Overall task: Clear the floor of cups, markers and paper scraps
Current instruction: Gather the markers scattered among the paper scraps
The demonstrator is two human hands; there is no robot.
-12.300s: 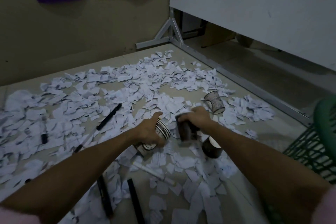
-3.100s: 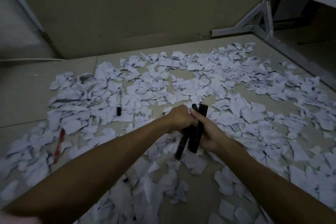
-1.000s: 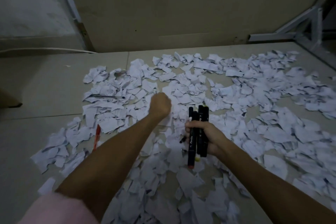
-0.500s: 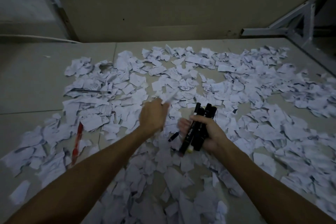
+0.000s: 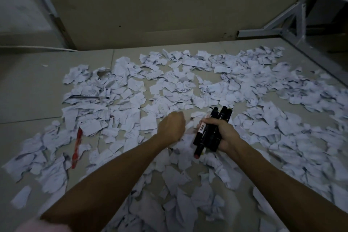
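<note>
My right hand (image 5: 223, 135) grips a bundle of several black markers (image 5: 212, 132); one carries a white label, and their tips point away from me. My left hand (image 5: 172, 126) is a curled fist just left of the bundle, apart from it, and nothing sticks out of it. Torn white paper scraps (image 5: 188, 88) cover most of the floor around and beyond both hands. A red marker (image 5: 76, 149) lies among the scraps at the left. Further back on the left a thin dark pen (image 5: 88, 97) rests on the paper. No cup is in view.
A beige wall (image 5: 150, 15) closes off the back. The grey metal foot of a board stand (image 5: 293, 24) runs along the right side. A white cable (image 5: 37, 48) follows the left wall base. Bare floor tile (image 5: 28, 84) shows at the far left.
My left hand, which held a pale marker half a second ago, has drawn back into a fist. A white-labelled marker now sits in my right hand's bundle. The view has tilted down slightly.
</note>
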